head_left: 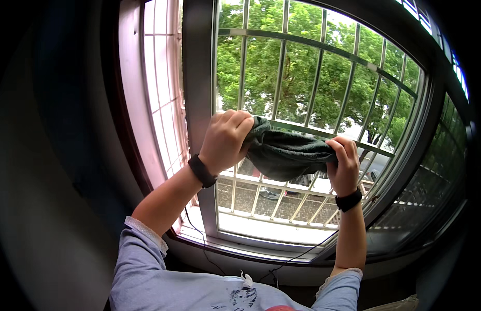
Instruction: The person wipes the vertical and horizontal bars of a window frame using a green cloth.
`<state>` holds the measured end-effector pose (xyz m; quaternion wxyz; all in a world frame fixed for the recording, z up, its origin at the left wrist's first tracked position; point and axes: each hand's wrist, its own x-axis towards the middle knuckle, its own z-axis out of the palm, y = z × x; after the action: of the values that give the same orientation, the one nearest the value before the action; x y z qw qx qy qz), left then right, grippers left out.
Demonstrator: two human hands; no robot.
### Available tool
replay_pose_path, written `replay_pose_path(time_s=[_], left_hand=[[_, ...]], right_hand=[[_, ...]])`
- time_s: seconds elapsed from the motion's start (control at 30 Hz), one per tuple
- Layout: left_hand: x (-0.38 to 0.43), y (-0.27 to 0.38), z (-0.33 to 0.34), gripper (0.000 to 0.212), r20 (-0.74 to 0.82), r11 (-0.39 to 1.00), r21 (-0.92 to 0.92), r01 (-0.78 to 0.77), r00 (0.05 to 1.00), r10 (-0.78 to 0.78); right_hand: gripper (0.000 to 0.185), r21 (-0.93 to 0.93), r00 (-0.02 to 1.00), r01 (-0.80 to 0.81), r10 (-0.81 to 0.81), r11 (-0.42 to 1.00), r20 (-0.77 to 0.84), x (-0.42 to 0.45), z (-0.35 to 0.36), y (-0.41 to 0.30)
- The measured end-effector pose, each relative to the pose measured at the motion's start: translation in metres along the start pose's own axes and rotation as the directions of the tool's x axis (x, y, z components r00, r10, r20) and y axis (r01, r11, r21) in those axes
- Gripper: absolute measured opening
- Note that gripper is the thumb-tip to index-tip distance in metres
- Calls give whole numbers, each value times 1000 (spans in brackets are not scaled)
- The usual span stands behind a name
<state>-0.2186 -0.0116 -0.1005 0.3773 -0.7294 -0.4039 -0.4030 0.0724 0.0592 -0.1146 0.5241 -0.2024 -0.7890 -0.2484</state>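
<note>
A dark green cloth (291, 153) is stretched between my two hands in front of the window. My left hand (229, 138) is closed around its bunched left end. On the right, my right hand (344, 163) grips the other end, fingers over the top and thumb below. The middle of the cloth sags in loose folds. Behind it stands the window pane (264, 77) in its grey metal frame (201, 97); whether the cloth touches the glass I cannot tell. Both wrists wear black bands.
Metal security bars (316, 77) run outside the window, with trees and a paved ground beyond. Below is the white sill (271, 229). Thin dark cables (302, 254) hang near the sill. A dark sliding panel (423, 186) stands at the right, a wall (50, 217) at the left.
</note>
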Motion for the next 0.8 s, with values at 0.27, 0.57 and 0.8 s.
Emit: replay_pose_path(time_s=[0.27,0.57,0.8], left_hand=[[140,-51,-32,50,-340,911,407,-67,914,220],[132,-60,-18,28,-202,819,513,-257,891,406],[178,-88,-51,20,-181,957,258,-131,967,181]], right_hand=[[36,-484,950,213,-297,848,-101,114,-31,7],[40,-682,949,303,-276,665,152,99,5,-1],[39,-728,905,388,-384,565,185,189,-21,19]])
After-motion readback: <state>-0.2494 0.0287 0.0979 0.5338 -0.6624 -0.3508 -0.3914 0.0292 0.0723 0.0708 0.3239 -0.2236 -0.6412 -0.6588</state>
